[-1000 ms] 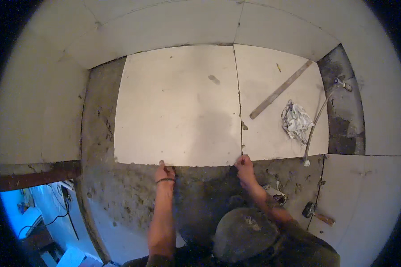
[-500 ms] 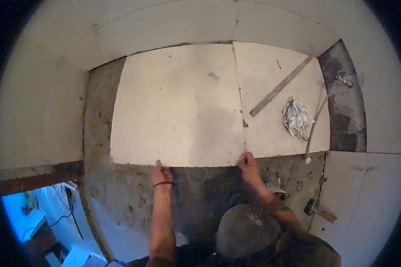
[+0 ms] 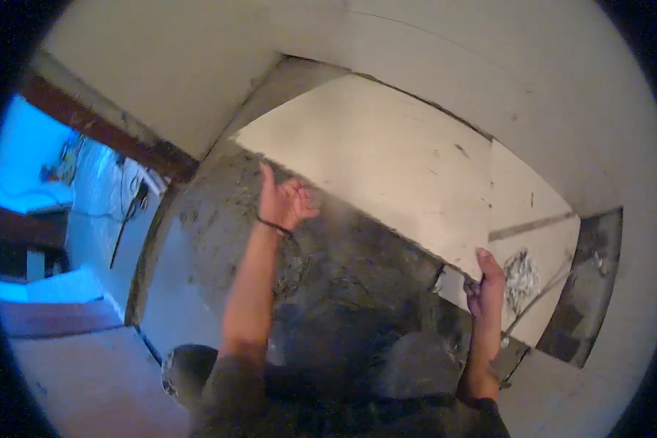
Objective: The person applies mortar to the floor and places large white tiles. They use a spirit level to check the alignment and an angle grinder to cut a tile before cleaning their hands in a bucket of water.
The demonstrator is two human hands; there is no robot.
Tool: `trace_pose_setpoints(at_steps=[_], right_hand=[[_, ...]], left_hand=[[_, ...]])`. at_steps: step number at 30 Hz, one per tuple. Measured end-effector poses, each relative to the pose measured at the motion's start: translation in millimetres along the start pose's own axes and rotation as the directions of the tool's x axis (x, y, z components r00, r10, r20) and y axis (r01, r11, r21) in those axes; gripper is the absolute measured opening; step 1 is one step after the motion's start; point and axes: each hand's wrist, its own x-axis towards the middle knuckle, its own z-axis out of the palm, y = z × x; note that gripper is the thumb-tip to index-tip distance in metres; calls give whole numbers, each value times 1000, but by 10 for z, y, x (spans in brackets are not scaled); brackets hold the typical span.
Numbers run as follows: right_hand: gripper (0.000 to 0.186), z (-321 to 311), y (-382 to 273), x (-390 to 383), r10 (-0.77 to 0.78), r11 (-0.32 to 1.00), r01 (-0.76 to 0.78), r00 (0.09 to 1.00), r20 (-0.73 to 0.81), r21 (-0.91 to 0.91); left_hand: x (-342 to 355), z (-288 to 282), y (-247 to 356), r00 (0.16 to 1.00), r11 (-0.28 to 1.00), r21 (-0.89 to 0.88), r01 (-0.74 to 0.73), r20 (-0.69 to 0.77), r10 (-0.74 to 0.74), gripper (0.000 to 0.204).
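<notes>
A large cream floor tile [image 3: 372, 153] lies over the mortar bed, its near edge running slantwise across the view. At its near right corner my right hand [image 3: 489, 281] grips the edge, thumb on top and fingers curled below. My left hand [image 3: 288, 201], with a dark band on the wrist, is just off the near edge further left. Its thumb stretches out, the fingers are loosely bent, and nothing is in it. Rough grey mortar [image 3: 328, 241] shows between my arms. A second cream tile [image 3: 544, 190] borders the first on the right.
On the second tile lie a straight wooden strip [image 3: 533, 226], a crumpled white wrapper [image 3: 520, 281] and a thin hose [image 3: 540, 298]. A bare dark strip of floor [image 3: 582, 285] runs along the right wall. At left, a brown sill [image 3: 109, 128] borders a blue-lit area with cables.
My view has swung round, so the tile now appears slanted. My left hand has come off the tile's near edge; my right hand still holds its near right corner, which looks raised.
</notes>
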Motion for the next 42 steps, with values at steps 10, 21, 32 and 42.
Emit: trace_pose_setpoints(at_steps=[10, 21, 32, 42], right_hand=[[20, 116, -493, 19, 14, 999, -11, 998, 65, -42], [19, 375, -686, -60, -5, 994, 11, 998, 62, -107], [36, 1232, -2722, -1576, 179, 922, -215, 974, -136, -321], [24, 707, -3810, -2850, 571, 715, -453, 818, 71, -532]], left_hand=[[1201, -212, 2519, 872, 230, 877, 423, -463, 160, 57], [1736, -477, 1943, 952, -664, 684, 304, -236, 193, 59], [-247, -174, 2744, 926, -431, 822, 371, -292, 241, 74], [-3825, 1619, 3185, 392, -301, 381, 874, -920, -26, 75]])
